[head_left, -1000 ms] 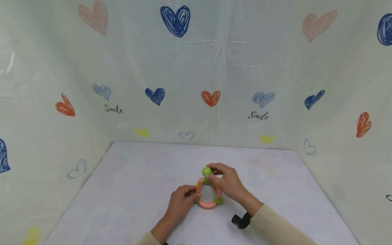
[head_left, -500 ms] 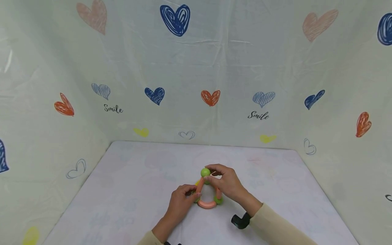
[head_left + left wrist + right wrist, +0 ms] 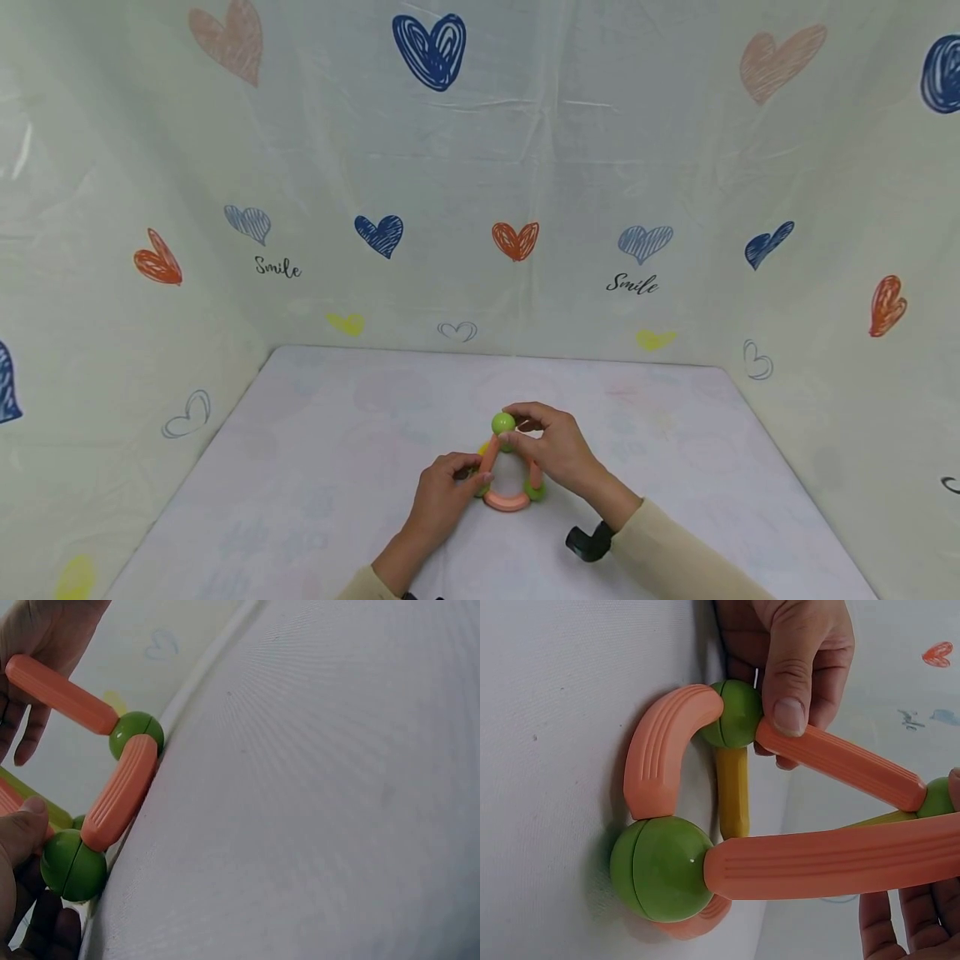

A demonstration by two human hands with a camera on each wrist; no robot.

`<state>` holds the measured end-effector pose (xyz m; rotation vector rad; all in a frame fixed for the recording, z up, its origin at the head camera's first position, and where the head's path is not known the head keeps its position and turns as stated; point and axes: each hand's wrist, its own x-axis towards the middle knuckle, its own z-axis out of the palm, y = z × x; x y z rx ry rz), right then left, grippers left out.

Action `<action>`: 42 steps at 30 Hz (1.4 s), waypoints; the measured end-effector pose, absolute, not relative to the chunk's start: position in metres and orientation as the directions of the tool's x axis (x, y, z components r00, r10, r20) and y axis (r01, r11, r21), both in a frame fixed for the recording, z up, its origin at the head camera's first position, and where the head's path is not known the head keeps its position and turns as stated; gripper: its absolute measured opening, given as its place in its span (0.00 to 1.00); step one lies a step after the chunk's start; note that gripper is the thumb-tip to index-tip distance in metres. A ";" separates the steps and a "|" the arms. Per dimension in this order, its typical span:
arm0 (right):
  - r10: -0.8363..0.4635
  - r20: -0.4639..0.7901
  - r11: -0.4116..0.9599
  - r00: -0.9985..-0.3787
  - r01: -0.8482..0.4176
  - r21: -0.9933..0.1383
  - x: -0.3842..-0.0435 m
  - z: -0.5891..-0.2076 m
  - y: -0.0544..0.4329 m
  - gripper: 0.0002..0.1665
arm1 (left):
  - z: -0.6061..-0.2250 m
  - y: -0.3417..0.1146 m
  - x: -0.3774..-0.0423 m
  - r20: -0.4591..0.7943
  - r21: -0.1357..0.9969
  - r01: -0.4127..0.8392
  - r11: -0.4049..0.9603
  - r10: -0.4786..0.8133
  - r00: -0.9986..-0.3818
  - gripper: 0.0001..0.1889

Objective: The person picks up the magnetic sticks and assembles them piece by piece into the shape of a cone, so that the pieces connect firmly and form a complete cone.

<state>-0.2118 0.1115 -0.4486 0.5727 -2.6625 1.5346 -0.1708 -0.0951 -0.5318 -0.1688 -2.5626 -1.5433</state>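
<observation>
A building-toy frame of orange sticks and green balls stands on the white table. My left hand (image 3: pixel 446 496) pinches the left upright orange stick (image 3: pixel 840 766) low down, beside a green corner ball (image 3: pixel 731 714). At the top, the thumb and fingers of my right hand (image 3: pixel 553 443) grip a green ball (image 3: pixel 503 422), which meets the upper end of that stick. A curved orange stick (image 3: pixel 507 502) joins the two front corner balls at the base. Another upright orange stick (image 3: pixel 832 859) rises from the right corner ball (image 3: pixel 662 868). A yellow stick (image 3: pixel 733 793) runs along the back.
The white-covered table (image 3: pixel 360 433) spreads around the frame on all sides. Behind it hangs a pale curtain (image 3: pixel 450 167) printed with hearts. A black wrist camera (image 3: pixel 589 542) juts out beside my right wrist.
The top green ball has shifted slightly left and down, onto the upper end of the left orange stick, which stood bare before. My left hand has stayed in place; the last half second shows almost no motion.
</observation>
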 end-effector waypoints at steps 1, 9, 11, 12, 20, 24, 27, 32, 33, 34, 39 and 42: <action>-0.305 0.193 0.448 -0.933 -0.319 -0.835 -0.212 -0.449 0.112 0.22 | -0.532 -0.095 -0.171 0.181 0.870 0.170 0.462 0.021 -0.983 0.12; -0.325 0.205 0.412 -0.923 -0.334 -0.848 -0.211 -0.447 0.112 0.22 | -0.531 -0.095 -0.171 0.176 0.884 0.167 0.437 0.020 -0.984 0.13; -0.328 0.207 0.408 -0.922 -0.336 -0.849 -0.211 -0.447 0.112 0.22 | -0.531 -0.095 -0.171 0.175 0.886 0.166 0.434 0.019 -0.984 0.12; -0.329 0.209 0.406 -0.921 -0.338 -0.849 -0.211 -0.447 0.112 0.22 | -0.531 -0.095 -0.171 0.175 0.886 0.166 0.433 0.019 -0.984 0.12; -0.318 0.218 0.389 -0.923 -0.337 -0.857 -0.211 -0.450 0.114 0.22 | -0.530 -0.094 -0.171 0.177 0.879 0.165 0.447 0.016 -0.984 0.12; -0.277 0.237 0.399 -0.931 -0.335 -0.853 -0.209 -0.453 0.118 0.19 | -0.530 -0.094 -0.171 0.177 0.874 0.164 0.458 0.015 -0.984 0.12; -0.231 0.254 0.422 -0.939 -0.332 -0.844 -0.207 -0.455 0.122 0.16 | -0.530 -0.094 -0.171 0.174 0.876 0.162 0.454 0.014 -0.985 0.12; -0.175 0.293 0.418 -0.940 -0.341 -0.842 -0.201 -0.460 0.133 0.13 | -0.531 -0.094 -0.170 0.180 0.884 0.173 0.435 0.026 -0.983 0.14; -0.170 0.302 0.410 -0.938 -0.346 -0.844 -0.199 -0.462 0.136 0.13 | -0.531 -0.094 -0.170 0.173 0.885 0.170 0.433 0.031 -0.984 0.14; -0.167 0.308 0.404 -0.937 -0.350 -0.845 -0.198 -0.464 0.139 0.13 | -0.531 -0.095 -0.170 0.167 0.887 0.166 0.430 0.035 -0.985 0.15; -0.183 0.321 0.360 -0.929 -0.367 -0.858 -0.187 -0.476 0.155 0.14 | -0.520 -0.097 -0.173 0.139 0.899 0.145 0.413 0.045 -0.989 0.20; -0.224 0.337 0.312 -0.914 -0.395 -0.864 -0.181 -0.485 0.162 0.16 | -0.506 -0.100 -0.177 0.157 0.909 0.161 0.385 0.041 -0.987 0.22</action>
